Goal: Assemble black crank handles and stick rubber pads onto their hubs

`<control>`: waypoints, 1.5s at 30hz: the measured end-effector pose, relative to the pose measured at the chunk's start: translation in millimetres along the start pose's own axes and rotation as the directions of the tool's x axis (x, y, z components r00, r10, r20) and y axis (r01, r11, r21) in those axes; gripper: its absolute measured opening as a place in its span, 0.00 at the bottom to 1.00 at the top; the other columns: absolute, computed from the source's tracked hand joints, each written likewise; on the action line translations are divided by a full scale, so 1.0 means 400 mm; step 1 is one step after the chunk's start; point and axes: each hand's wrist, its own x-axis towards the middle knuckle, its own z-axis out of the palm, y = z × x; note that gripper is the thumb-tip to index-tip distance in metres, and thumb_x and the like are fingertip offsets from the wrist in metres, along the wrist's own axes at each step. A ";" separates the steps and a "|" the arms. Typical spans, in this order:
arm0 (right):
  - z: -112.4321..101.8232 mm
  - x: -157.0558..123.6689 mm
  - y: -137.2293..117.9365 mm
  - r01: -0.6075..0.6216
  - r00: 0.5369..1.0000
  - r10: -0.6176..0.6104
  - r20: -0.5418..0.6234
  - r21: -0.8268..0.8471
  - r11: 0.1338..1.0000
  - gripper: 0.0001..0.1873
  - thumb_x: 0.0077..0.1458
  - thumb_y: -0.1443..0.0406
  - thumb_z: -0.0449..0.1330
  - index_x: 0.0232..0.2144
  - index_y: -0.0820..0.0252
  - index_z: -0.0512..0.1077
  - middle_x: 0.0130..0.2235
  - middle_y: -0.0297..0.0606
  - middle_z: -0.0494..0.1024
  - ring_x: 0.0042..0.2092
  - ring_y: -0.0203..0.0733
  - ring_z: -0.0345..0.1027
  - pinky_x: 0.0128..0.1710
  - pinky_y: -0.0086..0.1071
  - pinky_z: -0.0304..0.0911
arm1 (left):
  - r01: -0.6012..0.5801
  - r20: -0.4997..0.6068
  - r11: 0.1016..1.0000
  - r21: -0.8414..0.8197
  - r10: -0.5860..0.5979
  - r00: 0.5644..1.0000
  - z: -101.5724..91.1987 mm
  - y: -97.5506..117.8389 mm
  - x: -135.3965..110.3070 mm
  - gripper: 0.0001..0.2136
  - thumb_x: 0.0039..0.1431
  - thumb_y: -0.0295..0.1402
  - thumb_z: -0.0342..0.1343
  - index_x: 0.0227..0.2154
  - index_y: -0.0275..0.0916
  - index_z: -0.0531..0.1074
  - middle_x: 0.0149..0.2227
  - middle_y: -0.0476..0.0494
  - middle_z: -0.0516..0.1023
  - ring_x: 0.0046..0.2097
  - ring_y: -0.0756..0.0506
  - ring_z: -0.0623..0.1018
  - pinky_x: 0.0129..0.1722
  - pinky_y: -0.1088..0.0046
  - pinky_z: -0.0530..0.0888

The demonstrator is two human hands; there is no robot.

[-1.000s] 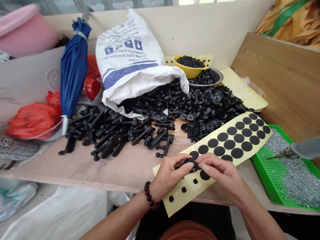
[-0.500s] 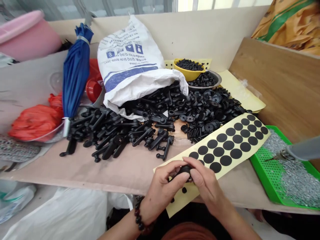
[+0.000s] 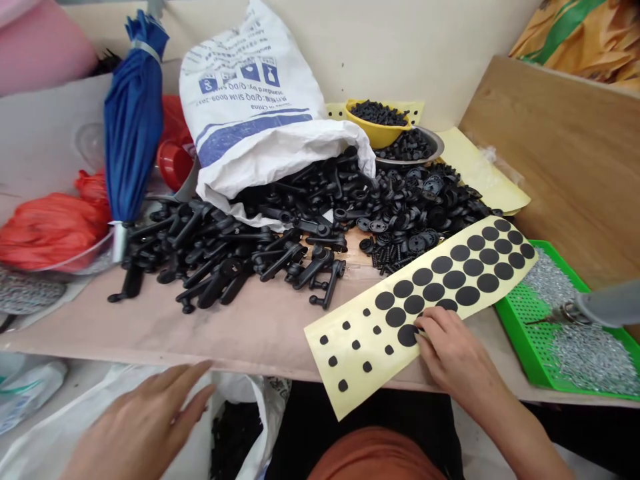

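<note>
My left hand point(image 3: 145, 420) is over the table's front edge at the lower left, fingers stretched out and holding nothing. At the sticker sheet point(image 3: 360, 393), my right hand point(image 3: 453, 347) has its thumb and fingertips pinched at the edge of a black round sticker point(image 3: 408, 335). The pale yellow sheet lies aslant on the table, with rows of black discs and several small black dots where its left end is bare. Part of the lower row is hidden under my right fingers. Behind the sheet lie black crank handles point(image 3: 215, 283) in a heap.
A white sack point(image 3: 260, 80) spills handles onto the table. Black round parts point(image 3: 430, 200) lie beside a yellow bowl point(image 3: 377, 133) of small black pieces. At the right, a power screwdriver point(image 3: 600, 307) hangs over a green tray point(image 3: 520, 347) of screws. A blue umbrella point(image 3: 133, 127) leans left.
My hands have parted: the left moved down and left, without the black part held before. My right hand moved right onto the sticker sheet, and the view shifted slightly.
</note>
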 end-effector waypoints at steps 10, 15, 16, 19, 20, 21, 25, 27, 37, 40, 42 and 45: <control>0.038 0.011 -0.067 0.022 0.998 -0.022 -0.060 0.005 1.000 0.08 0.58 0.72 0.48 0.33 0.63 0.67 0.38 0.47 0.69 0.39 0.48 0.64 0.36 0.40 0.64 | -0.616 0.061 0.742 -0.264 0.650 0.757 0.082 0.480 0.178 0.11 0.61 0.33 0.50 0.46 0.38 0.67 0.54 0.38 0.67 0.52 0.38 0.68 0.48 0.58 0.69; 0.032 0.008 -0.063 -0.004 1.000 0.005 -0.026 0.019 1.000 0.08 0.58 0.71 0.48 0.35 0.62 0.67 0.40 0.46 0.69 0.40 0.49 0.64 0.37 0.41 0.64 | -0.639 0.044 0.736 -0.223 0.662 0.748 0.114 0.469 0.191 0.13 0.63 0.34 0.46 0.48 0.38 0.65 0.54 0.38 0.67 0.53 0.38 0.66 0.49 0.56 0.65; 0.028 0.008 -0.062 -0.005 1.000 0.005 -0.005 0.023 1.000 0.09 0.58 0.71 0.47 0.34 0.62 0.67 0.40 0.46 0.69 0.40 0.48 0.64 0.37 0.41 0.64 | -0.636 0.040 0.741 -0.214 0.657 0.753 0.113 0.469 0.190 0.13 0.63 0.34 0.46 0.49 0.38 0.64 0.54 0.38 0.67 0.53 0.38 0.66 0.49 0.56 0.64; 0.010 0.009 -0.062 -0.020 0.998 0.014 0.056 0.113 0.993 0.09 0.58 0.73 0.46 0.32 0.61 0.66 0.39 0.45 0.69 0.39 0.46 0.64 0.37 0.40 0.64 | -0.624 0.050 0.754 -0.207 0.645 0.763 0.109 0.475 0.188 0.13 0.62 0.34 0.47 0.49 0.38 0.64 0.53 0.37 0.67 0.52 0.37 0.66 0.48 0.56 0.64; 0.005 0.010 -0.062 -0.027 0.997 0.014 0.076 0.167 0.986 0.09 0.58 0.73 0.47 0.32 0.60 0.65 0.39 0.44 0.69 0.39 0.45 0.65 0.38 0.39 0.65 | -0.622 0.056 0.755 -0.211 0.644 0.763 0.107 0.477 0.188 0.13 0.62 0.34 0.47 0.49 0.38 0.64 0.53 0.37 0.67 0.52 0.37 0.66 0.47 0.56 0.64; 0.000 0.011 -0.061 -0.032 0.996 0.013 0.089 0.214 0.976 0.08 0.58 0.73 0.47 0.32 0.60 0.64 0.39 0.43 0.69 0.39 0.44 0.65 0.38 0.38 0.65 | -0.621 0.058 0.754 -0.215 0.644 0.763 0.106 0.479 0.188 0.13 0.62 0.34 0.47 0.48 0.38 0.65 0.53 0.38 0.67 0.52 0.37 0.66 0.47 0.56 0.64; -0.001 0.016 -0.058 -0.027 0.999 0.019 0.043 0.195 0.981 0.07 0.58 0.71 0.48 0.36 0.59 0.65 0.41 0.44 0.69 0.42 0.45 0.65 0.40 0.38 0.65 | -0.616 0.060 0.753 -0.231 0.643 0.764 0.104 0.479 0.190 0.14 0.63 0.34 0.46 0.50 0.39 0.64 0.54 0.38 0.67 0.52 0.38 0.66 0.47 0.56 0.64; 0.005 0.020 -0.058 -0.018 0.999 0.014 0.031 0.114 0.993 0.08 0.59 0.72 0.48 0.34 0.61 0.66 0.40 0.45 0.69 0.40 0.46 0.64 0.39 0.41 0.64 | -0.613 0.062 0.754 -0.235 0.641 0.765 0.104 0.477 0.190 0.14 0.63 0.34 0.45 0.50 0.39 0.64 0.54 0.38 0.67 0.52 0.38 0.66 0.47 0.55 0.64; -0.012 0.022 -0.087 -0.120 0.986 0.062 0.158 0.388 0.914 0.10 0.57 0.72 0.49 0.25 0.58 0.59 0.32 0.37 0.68 0.35 0.41 0.62 0.36 0.36 0.62 | -0.638 -0.003 0.744 -0.200 0.651 0.759 0.119 0.476 0.174 0.11 0.63 0.32 0.44 0.44 0.36 0.66 0.54 0.36 0.66 0.52 0.37 0.66 0.48 0.51 0.65; -0.014 0.019 -0.085 -0.144 0.980 0.057 0.192 0.473 0.869 0.10 0.57 0.72 0.49 0.25 0.57 0.59 0.31 0.36 0.69 0.35 0.41 0.63 0.35 0.35 0.62 | -0.609 -0.068 0.726 -0.321 0.623 0.779 0.103 0.447 0.182 0.09 0.61 0.29 0.47 0.42 0.38 0.67 0.52 0.38 0.68 0.51 0.39 0.67 0.49 0.57 0.67; -0.016 0.017 -0.077 -0.167 0.971 0.050 0.234 0.508 0.845 0.10 0.58 0.71 0.48 0.25 0.57 0.58 0.31 0.36 0.69 0.35 0.42 0.63 0.35 0.35 0.62 | -0.535 -0.148 0.760 -0.369 0.520 0.841 0.088 0.417 0.203 0.10 0.61 0.27 0.46 0.43 0.38 0.67 0.49 0.38 0.69 0.50 0.41 0.68 0.49 0.61 0.68; -0.022 0.013 -0.062 -0.215 0.949 0.043 0.313 0.542 0.812 0.10 0.60 0.68 0.47 0.26 0.56 0.59 0.32 0.35 0.70 0.36 0.42 0.64 0.35 0.35 0.62 | -0.390 -0.204 0.875 -0.285 0.342 0.917 0.071 0.380 0.258 0.12 0.62 0.26 0.43 0.47 0.34 0.66 0.46 0.35 0.70 0.47 0.41 0.70 0.47 0.60 0.70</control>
